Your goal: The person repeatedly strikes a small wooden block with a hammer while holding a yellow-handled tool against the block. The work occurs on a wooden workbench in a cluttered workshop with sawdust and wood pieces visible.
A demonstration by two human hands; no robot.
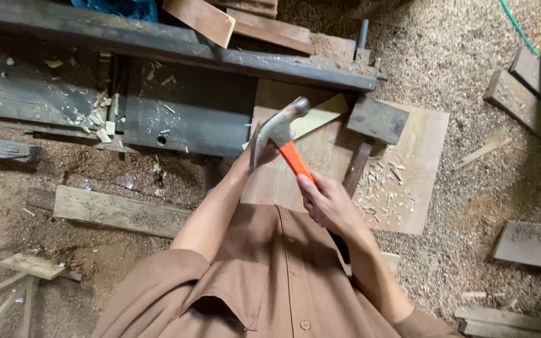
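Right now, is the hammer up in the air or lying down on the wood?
Up in the air. The right hand grips the hammer by its orange handle, metal head raised above the plywood sheet; the left hand is beside it.

claw hammer [283,134] — orange handle, raised

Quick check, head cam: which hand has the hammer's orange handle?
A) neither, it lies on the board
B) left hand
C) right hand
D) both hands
C: the right hand closes its grip on the orange handle of the hammer, while the left hand sits up by the steel head, mostly hidden behind it, above the plywood board.
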